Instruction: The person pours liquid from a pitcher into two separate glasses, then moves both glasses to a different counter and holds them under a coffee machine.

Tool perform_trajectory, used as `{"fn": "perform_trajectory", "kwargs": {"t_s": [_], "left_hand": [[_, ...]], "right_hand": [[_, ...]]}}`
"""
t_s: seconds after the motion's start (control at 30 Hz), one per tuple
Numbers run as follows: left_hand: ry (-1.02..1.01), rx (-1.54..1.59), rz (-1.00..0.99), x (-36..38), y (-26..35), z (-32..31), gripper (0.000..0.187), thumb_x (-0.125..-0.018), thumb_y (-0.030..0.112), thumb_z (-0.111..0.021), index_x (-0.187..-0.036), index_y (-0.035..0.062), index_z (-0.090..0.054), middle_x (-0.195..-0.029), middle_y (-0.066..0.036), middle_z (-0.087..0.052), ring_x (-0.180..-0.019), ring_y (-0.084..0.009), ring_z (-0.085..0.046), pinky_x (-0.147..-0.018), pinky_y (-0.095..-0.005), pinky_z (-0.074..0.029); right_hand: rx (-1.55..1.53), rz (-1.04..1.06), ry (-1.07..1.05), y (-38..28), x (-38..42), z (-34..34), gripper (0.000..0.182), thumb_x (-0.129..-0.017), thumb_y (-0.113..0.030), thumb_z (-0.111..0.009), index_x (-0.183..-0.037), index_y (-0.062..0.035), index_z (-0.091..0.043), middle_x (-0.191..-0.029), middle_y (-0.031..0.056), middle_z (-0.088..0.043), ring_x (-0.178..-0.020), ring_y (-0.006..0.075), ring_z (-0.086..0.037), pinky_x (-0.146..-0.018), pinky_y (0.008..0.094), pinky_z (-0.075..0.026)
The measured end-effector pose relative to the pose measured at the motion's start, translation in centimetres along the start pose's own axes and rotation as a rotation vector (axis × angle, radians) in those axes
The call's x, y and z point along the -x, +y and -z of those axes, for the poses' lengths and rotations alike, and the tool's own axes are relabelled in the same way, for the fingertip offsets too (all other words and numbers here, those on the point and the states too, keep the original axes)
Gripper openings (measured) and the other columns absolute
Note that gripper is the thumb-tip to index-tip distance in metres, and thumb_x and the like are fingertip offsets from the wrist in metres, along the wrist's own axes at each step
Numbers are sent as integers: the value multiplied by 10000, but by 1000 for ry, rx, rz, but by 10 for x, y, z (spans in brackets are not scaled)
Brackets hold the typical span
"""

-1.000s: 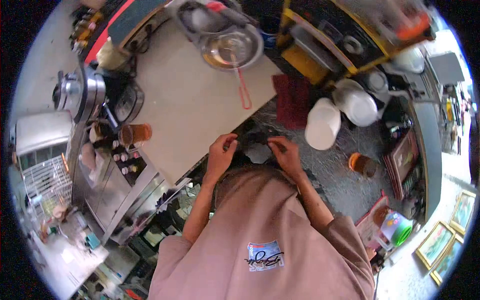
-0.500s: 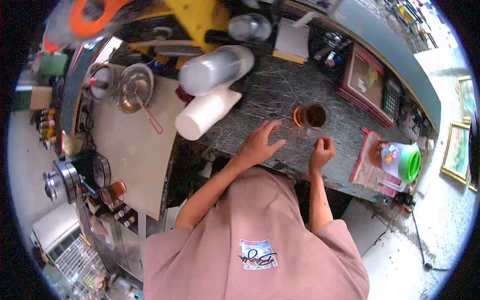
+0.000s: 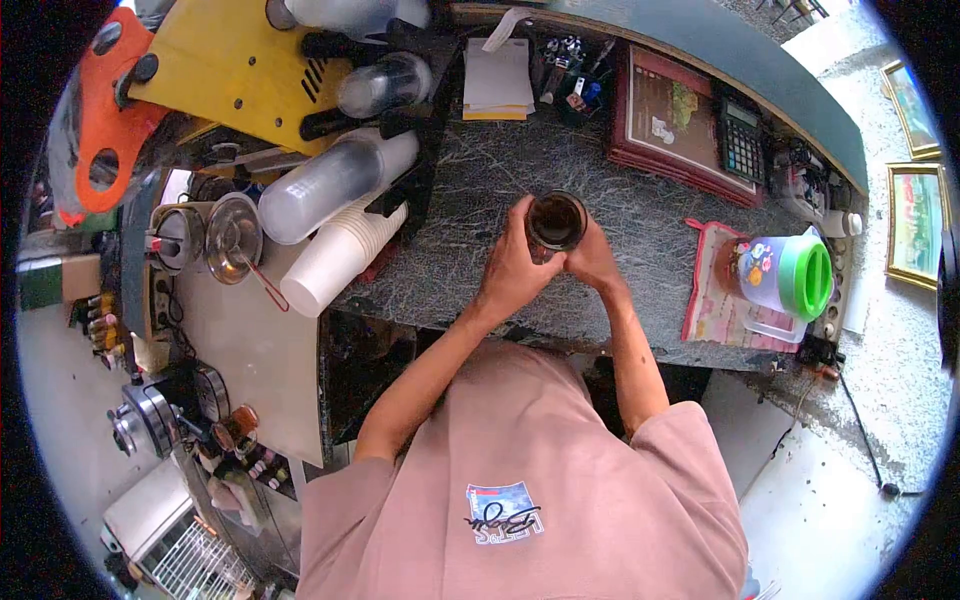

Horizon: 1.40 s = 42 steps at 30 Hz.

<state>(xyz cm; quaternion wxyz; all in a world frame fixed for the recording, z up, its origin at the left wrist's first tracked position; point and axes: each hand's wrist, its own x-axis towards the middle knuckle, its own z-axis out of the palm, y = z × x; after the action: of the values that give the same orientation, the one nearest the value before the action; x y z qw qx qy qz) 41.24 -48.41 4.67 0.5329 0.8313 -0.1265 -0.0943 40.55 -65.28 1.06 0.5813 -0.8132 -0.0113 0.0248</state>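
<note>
A glass of dark drink (image 3: 556,220) stands upright between both hands over the dark scratched counter (image 3: 470,240). My left hand (image 3: 516,265) wraps round its left side, fingers closed against it. From the right, my right hand (image 3: 594,256) closes round the other side. The hands meet at the near side of the glass, and they hide its lower part, so whether its base touches the counter cannot be made out.
Stacked white paper cups (image 3: 335,262) and plastic cups (image 3: 325,190) lie at the left. A green-lidded pitcher (image 3: 775,268) rests on a pink cloth (image 3: 706,285) at right. Behind are a notepad (image 3: 498,80), maroon folders (image 3: 672,120) and a calculator (image 3: 741,140).
Both hands were apart from the glass before and now hold it. The camera view has turned, so the counter items appear shifted to the left.
</note>
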Motion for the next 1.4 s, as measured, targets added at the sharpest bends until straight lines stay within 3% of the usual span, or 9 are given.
{"fn": "perform_trajectory", "kwargs": {"t_s": [0.17,0.27,0.37,0.43,0.53,0.83,1.0,1.23,1.4], "left_hand": [[16,34,9,8,-5,1,831,-790,123,-765,-1484,27,-318,-1320,-267,-572,-1204,-432,-601,-961,-473,-517],[61,12,39,18,-8,4,782,-793,102,-758,-1465,72,-358,-1301,-212,-617,-1140,-355,-665,-845,-410,-579],[75,132,158,29,-10,15,595,-808,72,-739,-1342,56,-477,-1284,-203,-625,-1128,-370,-664,-883,-426,-563],[40,31,48,35,-13,28,351,-827,85,-734,-1139,25,-584,-1283,-207,-625,-1151,-395,-640,-959,-447,-526],[65,9,15,53,-17,49,223,-845,124,-740,-997,10,-623,-1290,-217,-619,-1184,-409,-610,-1024,-459,-481],[15,140,137,158,-33,156,228,-871,205,-750,-948,-3,-695,-1460,-212,-522,-1291,-383,-557,-1079,-457,-445],[108,115,149,230,-59,206,257,-882,225,-745,-1004,1,-708,-1528,-213,-445,-1356,-377,-502,-1134,-454,-403],[271,145,276,315,-81,268,237,-882,219,-744,-991,11,-716,-1551,-229,-408,-1388,-392,-469,-1159,-458,-376],[417,103,324,363,-97,295,226,-872,213,-747,-958,8,-708,-1529,-228,-429,-1361,-394,-495,-1118,-460,-419]], "right_hand": [[136,17,67,-2,1,-7,654,-758,-195,-831,-1327,-81,-530,-1258,182,-663,-1179,389,-641,-963,441,-521],[196,12,129,5,6,-18,690,-729,-217,-859,-1325,-91,-536,-1211,174,-683,-1126,393,-664,-916,453,-545],[279,-24,199,-7,13,-29,686,-726,-216,-860,-1321,-94,-540,-1172,164,-699,-1093,381,-682,-886,447,-559],[269,15,200,-9,16,-39,701,-717,-229,-872,-1321,-97,-541,-1165,162,-703,-1086,380,-686,-877,446,-564],[303,56,193,-14,26,-60,730,-702,-254,-894,-1322,-96,-542,-1156,155,-708,-1066,378,-695,-860,440,-571],[336,249,-18,-60,58,-158,741,-692,-336,-903,-1298,-64,-575,-1193,155,-689,-1026,361,-701,-834,452,-573],[456,314,-196,-100,71,-227,761,-664,-347,-915,-1294,-78,-584,-1227,138,-681,-1076,351,-686,-877,443,-565],[283,381,-409,-144,78,-326,868,-586,-358,-962,-1314,-96,-568,-1202,133,-699,-1119,313,-683,-929,442,-560],[255,371,-586,-172,87,-390,868,-604,-365,-957,-1324,-89,-556,-1198,142,-699,-1109,322,-686,-927,445,-561]]}}
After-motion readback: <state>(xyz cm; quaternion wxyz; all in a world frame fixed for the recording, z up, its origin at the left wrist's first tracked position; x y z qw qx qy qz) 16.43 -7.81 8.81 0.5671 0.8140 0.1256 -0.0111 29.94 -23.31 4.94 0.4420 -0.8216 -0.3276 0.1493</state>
